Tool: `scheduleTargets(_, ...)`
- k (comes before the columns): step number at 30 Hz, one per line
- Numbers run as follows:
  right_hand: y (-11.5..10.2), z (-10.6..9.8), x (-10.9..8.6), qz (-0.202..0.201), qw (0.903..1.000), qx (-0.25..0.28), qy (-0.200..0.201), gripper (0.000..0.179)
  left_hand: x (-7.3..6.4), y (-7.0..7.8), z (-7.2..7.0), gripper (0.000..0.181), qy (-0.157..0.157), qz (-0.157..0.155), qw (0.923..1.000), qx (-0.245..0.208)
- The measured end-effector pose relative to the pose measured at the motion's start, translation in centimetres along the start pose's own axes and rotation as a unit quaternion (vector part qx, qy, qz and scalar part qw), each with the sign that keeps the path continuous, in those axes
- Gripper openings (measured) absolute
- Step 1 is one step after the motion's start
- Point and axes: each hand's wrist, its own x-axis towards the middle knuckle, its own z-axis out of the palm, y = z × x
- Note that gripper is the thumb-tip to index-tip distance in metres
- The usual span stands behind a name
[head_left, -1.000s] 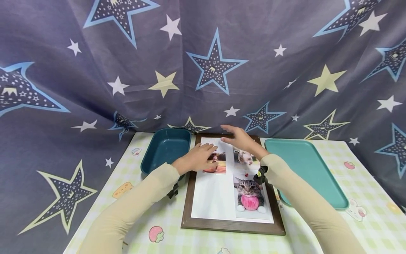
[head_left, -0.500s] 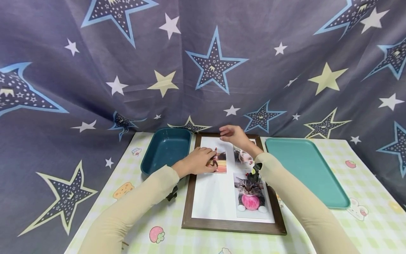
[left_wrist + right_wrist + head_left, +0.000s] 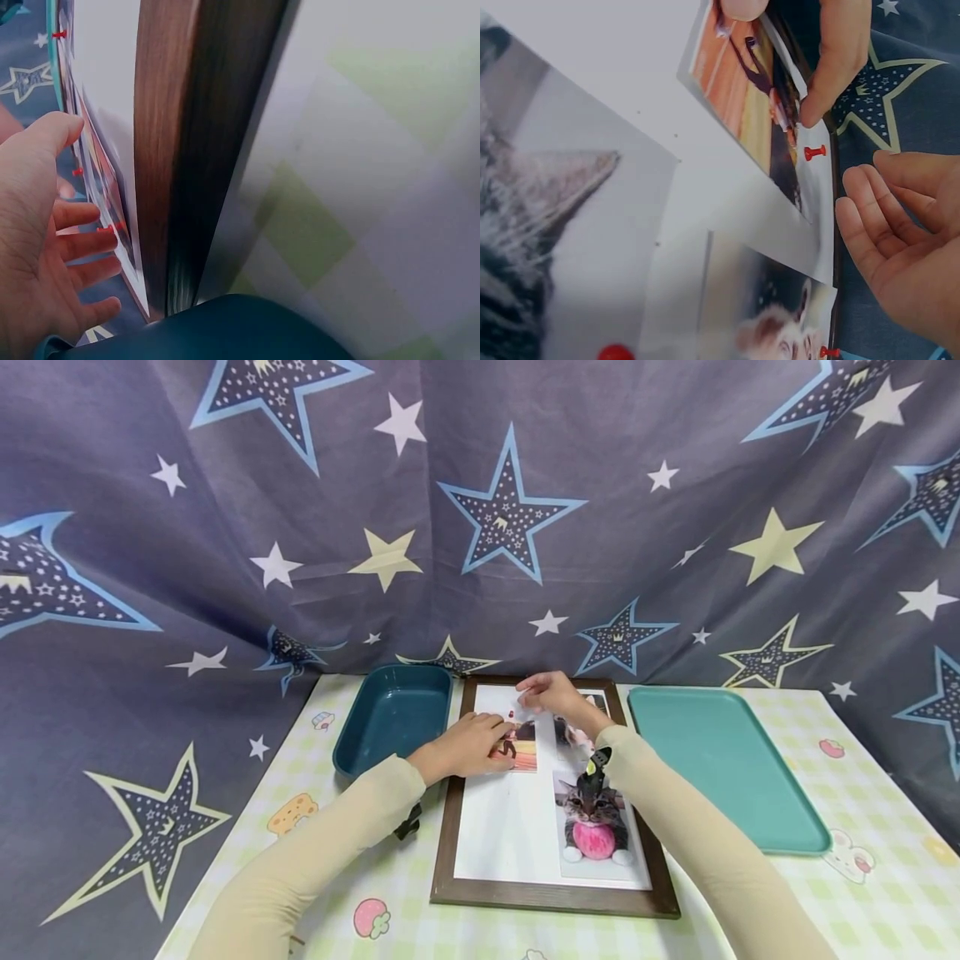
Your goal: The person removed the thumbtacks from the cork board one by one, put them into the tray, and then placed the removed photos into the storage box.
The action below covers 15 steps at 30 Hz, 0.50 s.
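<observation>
Over brd, L hand on photo, R hand half-curled nr pin

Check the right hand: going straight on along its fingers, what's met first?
Likely the red pin between the right hand and the photo by the left hand; depth is unclear, so it might pass over.

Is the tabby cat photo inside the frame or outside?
Inside: the cat photo lies on the white board, within the brown frame.
</observation>
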Motion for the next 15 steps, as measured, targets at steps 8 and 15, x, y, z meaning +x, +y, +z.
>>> scheduleTargets(8, 0.18, 0.54, 0.0, 0.0, 0.9998, 0.008, -0.018, 0.035, 0.14, 0.09, 0.17, 0.073, -0.016, -0.001, 0.9998, 0.015)
scheduleTargets(15, 0.55, 0.9, 0.28, -0.003, 0.9993, -0.019, -0.031, 0.027, 0.34, 0.57, -0.1, 0.074, -0.053, -0.019, 0.9982, 0.022)
